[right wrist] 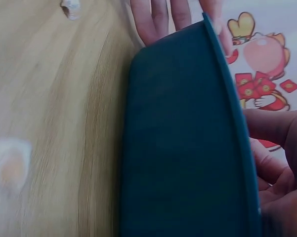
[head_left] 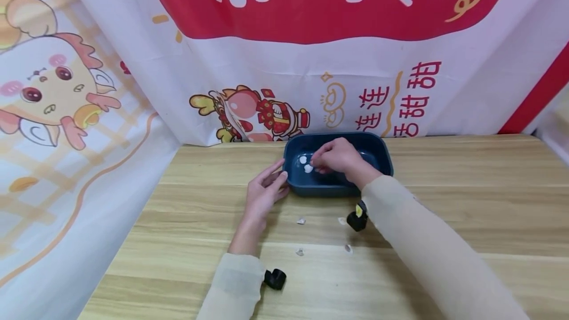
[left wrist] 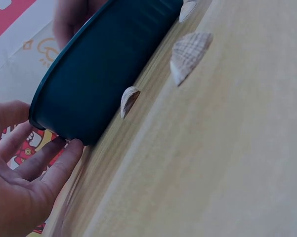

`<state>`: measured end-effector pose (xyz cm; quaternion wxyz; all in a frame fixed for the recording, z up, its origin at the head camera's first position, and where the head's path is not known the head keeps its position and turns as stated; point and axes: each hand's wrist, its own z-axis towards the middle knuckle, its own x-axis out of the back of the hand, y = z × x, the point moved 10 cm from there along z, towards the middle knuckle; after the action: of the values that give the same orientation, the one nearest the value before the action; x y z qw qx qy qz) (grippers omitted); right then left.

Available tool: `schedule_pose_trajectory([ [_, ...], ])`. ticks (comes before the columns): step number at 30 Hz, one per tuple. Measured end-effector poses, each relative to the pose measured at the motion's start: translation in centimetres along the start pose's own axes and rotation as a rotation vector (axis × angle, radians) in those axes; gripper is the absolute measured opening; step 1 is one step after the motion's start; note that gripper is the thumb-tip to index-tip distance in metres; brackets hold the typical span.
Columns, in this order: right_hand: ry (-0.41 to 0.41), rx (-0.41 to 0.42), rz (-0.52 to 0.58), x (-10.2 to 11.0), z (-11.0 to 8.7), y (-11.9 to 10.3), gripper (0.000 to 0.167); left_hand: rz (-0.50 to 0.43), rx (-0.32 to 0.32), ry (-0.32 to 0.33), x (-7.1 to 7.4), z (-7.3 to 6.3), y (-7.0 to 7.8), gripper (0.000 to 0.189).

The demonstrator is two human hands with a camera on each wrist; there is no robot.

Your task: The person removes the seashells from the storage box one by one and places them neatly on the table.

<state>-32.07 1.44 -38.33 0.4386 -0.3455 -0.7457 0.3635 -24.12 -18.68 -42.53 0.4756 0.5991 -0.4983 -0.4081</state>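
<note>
A dark teal rectangular tub (head_left: 324,190) stands on the table against the cloth backdrop. My left hand (head_left: 263,194) steadies its left end, the fingers fairly straight against the end wall and the thumb at the rim, as the left wrist view shows. Inside the tub, my right hand (head_left: 335,156) reaches down with bent fingers, the fingertips right beside a white seashell (head_left: 308,168). Another white shell (head_left: 303,159) lies on the tub floor just behind. Whether the right fingers pinch a shell I cannot tell; the tub wall hides them in the right wrist view.
Several small seashells lie on the wooden table in front of the tub, among them a ribbed shell (left wrist: 190,54) and a smaller shell (left wrist: 130,100) near the tub wall. Printed cloth (head_left: 275,63) hangs behind and at the left. Black wrist cameras (head_left: 275,279) sit on both forearms.
</note>
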Motion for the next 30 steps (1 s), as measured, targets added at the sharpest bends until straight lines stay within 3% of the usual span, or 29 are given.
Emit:
schedule_pose_trajectory([
  [7, -0.031, -0.138, 0.075, -1.4, 1.4, 0.8, 0.018, 0.000, -0.004, -0.008, 0.0, 0.0, 0.0, 0.034],
  [13, 0.035, -0.218, 0.144, -1.5, 2.0, 1.7, 0.015, 0.000, -0.005, -0.002, 0.0, 0.0, -0.1, 0.033],
  [22, 0.127, -0.222, 0.170, -1.4, 2.0, 2.3, 0.013, -0.028, -0.023, 0.004, -0.2, 0.1, 0.1, 0.034],
  [30, 0.142, -0.228, 0.089, -1.5, 2.1, 2.3, 0.014, -0.021, -0.023, 0.009, -0.1, 0.0, 0.0, 0.035],
])
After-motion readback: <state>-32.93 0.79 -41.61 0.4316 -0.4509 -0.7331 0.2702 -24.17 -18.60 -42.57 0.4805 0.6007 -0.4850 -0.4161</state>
